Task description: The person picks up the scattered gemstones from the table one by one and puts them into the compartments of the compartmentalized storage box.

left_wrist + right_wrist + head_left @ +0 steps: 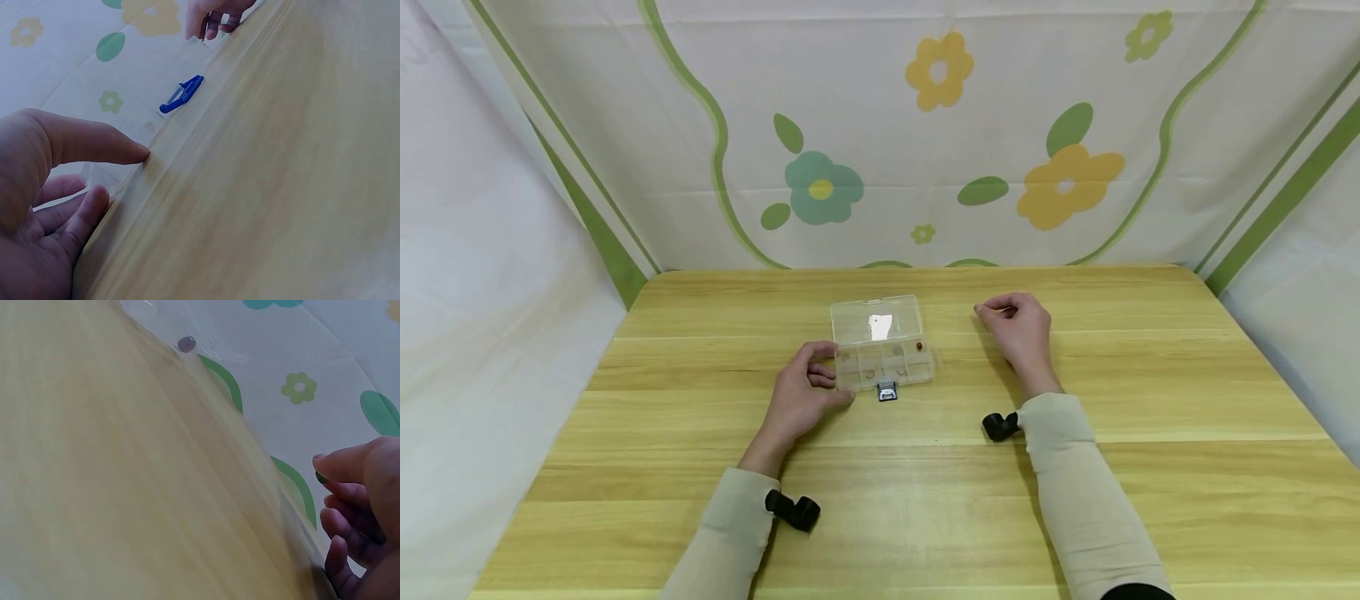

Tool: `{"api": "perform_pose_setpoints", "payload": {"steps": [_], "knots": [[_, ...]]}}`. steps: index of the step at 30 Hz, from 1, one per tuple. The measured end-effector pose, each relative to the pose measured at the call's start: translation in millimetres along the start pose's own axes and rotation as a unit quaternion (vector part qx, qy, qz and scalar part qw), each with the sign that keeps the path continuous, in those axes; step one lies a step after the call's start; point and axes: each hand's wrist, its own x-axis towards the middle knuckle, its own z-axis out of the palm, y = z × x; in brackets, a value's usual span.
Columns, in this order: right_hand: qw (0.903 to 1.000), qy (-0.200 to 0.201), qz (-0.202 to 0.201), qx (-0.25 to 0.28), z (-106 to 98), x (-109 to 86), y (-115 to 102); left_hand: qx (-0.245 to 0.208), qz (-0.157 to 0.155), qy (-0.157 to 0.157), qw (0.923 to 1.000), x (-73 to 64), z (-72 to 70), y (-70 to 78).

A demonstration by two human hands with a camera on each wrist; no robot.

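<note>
A clear plastic compartment box [883,364] lies on the table with its lid [853,321] raised at the back. My left hand [801,396] holds the box by its left end, thumb at the front corner and forefinger at the back. A dark reddish-brown bead [919,346] sits in a right-hand back compartment; several pale small pieces lie in others. At the front edge is a blue clasp [181,95]. To the right of the box, my right hand [1018,327] pinches a small dark green bead [320,477] between thumb and forefinger, mostly hidden by the fingertips.
The wood-grain table [910,500] reaches back to a white curtain [880,108] printed with flowers and green lines. More white cloth hangs at both sides. Black wrist cameras sit on both cuffs, above the tabletop.
</note>
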Motion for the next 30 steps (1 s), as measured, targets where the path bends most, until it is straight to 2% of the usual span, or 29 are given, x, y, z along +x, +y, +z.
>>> {"api": "perform_pose_setpoints", "payload": {"steps": [11, 24, 30], "knots": [[0.9996, -0.026, -0.007, 0.011, 6, -7.5, -7, 0.001, 0.008, 0.002, 1.0000, 0.6, 0.6, -2.2], [0.9994, -0.033, -0.005, 0.007, 10, -10.1, -10, 0.004, 0.003, 0.001, 1.0000, 1.7, 0.0, -2.8], [0.9992, -0.039, -0.005, 0.011, 10, -11.5, -9, 0.014, -0.005, 0.000, 0.9999, 2.1, 0.6, 2.1]]}}
